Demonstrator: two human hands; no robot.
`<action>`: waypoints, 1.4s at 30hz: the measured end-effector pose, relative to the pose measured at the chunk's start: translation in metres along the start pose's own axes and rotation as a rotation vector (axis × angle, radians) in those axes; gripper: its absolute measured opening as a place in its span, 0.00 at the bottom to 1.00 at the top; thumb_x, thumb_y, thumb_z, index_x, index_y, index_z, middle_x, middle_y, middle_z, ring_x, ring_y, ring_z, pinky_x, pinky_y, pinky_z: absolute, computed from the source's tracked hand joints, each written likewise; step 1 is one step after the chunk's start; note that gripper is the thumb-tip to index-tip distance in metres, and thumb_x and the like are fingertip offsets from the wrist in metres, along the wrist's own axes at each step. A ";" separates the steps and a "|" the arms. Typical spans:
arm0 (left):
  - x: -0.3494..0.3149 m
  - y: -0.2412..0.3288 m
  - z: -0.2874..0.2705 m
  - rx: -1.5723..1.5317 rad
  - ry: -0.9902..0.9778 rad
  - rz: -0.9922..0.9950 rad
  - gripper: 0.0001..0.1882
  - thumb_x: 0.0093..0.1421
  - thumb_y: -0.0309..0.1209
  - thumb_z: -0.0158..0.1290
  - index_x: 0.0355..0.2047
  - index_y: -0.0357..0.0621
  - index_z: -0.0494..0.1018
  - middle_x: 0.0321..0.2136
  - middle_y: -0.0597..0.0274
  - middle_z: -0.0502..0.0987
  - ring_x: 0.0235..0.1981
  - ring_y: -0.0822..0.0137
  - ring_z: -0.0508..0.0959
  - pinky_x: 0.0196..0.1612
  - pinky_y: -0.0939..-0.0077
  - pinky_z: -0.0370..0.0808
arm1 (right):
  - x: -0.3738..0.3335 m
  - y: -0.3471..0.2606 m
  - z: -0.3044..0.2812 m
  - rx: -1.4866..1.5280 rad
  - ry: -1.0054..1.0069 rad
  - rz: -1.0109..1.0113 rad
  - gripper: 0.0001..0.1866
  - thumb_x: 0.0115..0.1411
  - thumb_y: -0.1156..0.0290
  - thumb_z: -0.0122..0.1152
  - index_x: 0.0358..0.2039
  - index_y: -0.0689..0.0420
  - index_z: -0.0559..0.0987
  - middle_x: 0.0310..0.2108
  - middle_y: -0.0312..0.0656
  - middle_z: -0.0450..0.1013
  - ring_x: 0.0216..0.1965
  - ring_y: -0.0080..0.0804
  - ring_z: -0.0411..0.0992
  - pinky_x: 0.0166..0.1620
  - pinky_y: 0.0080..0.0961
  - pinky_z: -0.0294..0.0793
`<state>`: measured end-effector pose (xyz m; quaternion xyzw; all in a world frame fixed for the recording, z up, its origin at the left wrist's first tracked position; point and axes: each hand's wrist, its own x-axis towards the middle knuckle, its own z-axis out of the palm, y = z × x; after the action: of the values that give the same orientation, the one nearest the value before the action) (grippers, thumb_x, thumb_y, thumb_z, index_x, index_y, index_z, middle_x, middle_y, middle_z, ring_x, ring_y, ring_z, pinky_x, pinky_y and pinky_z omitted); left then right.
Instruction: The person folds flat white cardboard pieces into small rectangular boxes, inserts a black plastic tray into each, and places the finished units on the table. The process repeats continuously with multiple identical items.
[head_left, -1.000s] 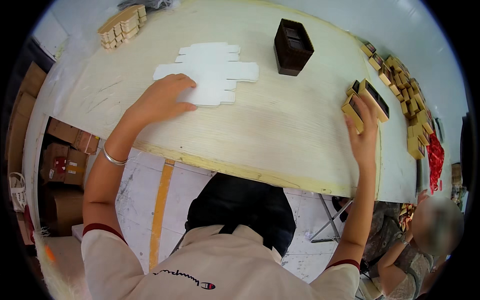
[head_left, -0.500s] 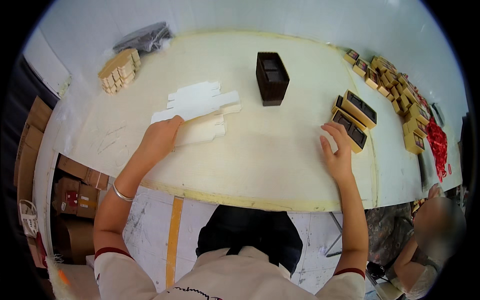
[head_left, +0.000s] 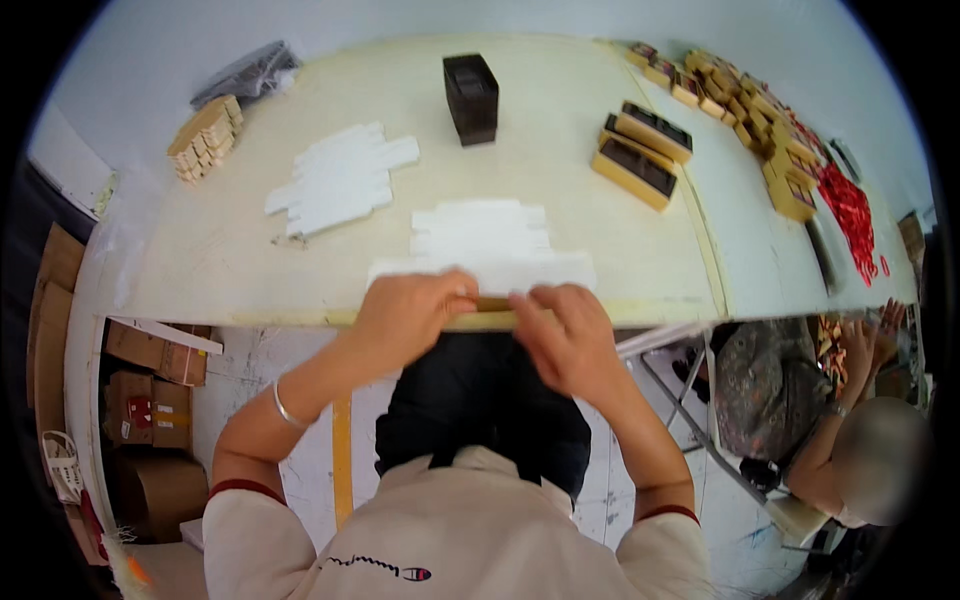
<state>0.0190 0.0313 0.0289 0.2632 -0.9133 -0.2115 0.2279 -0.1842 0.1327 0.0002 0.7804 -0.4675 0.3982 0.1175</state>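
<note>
A flat white die-cut box blank [head_left: 480,235] lies at the table's near edge in front of me, tabs along both sides. My left hand [head_left: 405,315] pinches its near edge, fingertips curled over it. My right hand [head_left: 572,340] grips the same edge a little to the right, fingers bent and slightly blurred. Between the fingertips a narrow gold-brown strip shows, seemingly a folded flap. Further left is a stack of similar white blanks [head_left: 340,180]. A stack of dark brown trays [head_left: 470,95] stands beyond, near the table's far side.
Several gold boxes with dark inserts [head_left: 645,150] sit at the right. Many filled gold boxes [head_left: 735,95] and red ribbons [head_left: 850,215] lie along the far right. Cream card pieces [head_left: 205,138] and a dark plastic bag [head_left: 245,75] are at the far left. A co-worker sits at lower right.
One white blank has come off the stack to the table edge before me. Both hands have moved together onto its near edge; my right hand came over from beside the gold boxes.
</note>
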 end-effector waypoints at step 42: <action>0.004 -0.034 -0.009 -0.102 -0.056 -0.220 0.14 0.54 0.25 0.54 0.42 0.41 0.73 0.33 0.57 0.70 0.33 0.55 0.73 0.36 0.67 0.70 | 0.041 -0.025 0.030 0.989 -0.356 0.609 0.34 0.59 0.79 0.55 0.65 0.55 0.55 0.54 0.54 0.65 0.53 0.45 0.67 0.56 0.34 0.65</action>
<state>0.0337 0.0003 0.0199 0.3437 -0.8730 -0.2886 0.1909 -0.1381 0.1033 0.0150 0.6284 -0.4418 0.4471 -0.4583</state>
